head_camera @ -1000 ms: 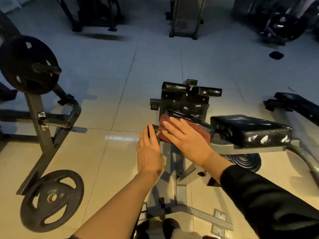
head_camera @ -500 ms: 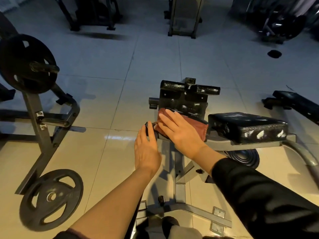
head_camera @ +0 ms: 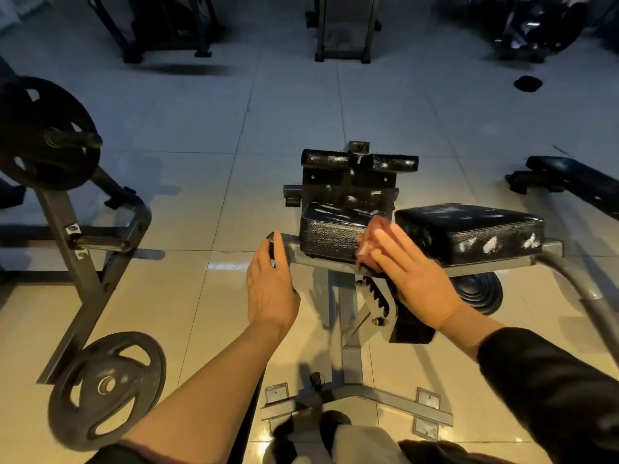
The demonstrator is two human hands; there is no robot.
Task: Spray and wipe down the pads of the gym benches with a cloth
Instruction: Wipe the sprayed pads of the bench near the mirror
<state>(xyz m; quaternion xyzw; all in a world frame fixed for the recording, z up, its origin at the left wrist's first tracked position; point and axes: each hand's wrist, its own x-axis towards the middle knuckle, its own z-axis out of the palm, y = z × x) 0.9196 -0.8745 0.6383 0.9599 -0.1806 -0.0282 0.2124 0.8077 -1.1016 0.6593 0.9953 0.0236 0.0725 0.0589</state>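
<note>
Right hand (head_camera: 415, 279), fingers flat, is pressing the reddish cloth (head_camera: 373, 237) against the small black vinyl pad (head_camera: 331, 234) at centre frame. Left hand (head_camera: 271, 286), relaxed, is resting on the grey steel frame (head_camera: 291, 252). The larger black pad (head_camera: 469, 229), right, is showing white streaks, likely unwiped.

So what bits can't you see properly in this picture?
Head view only:
- The cloth is blurred and mostly hidden under the right hand.
- Part of the near side of the left pad is behind that cloth and hand.
- What the left hand touches on the frame end is unclear.
- No spray bottle is in view.
- Far machines are dark and cut off by the top edge.
</note>
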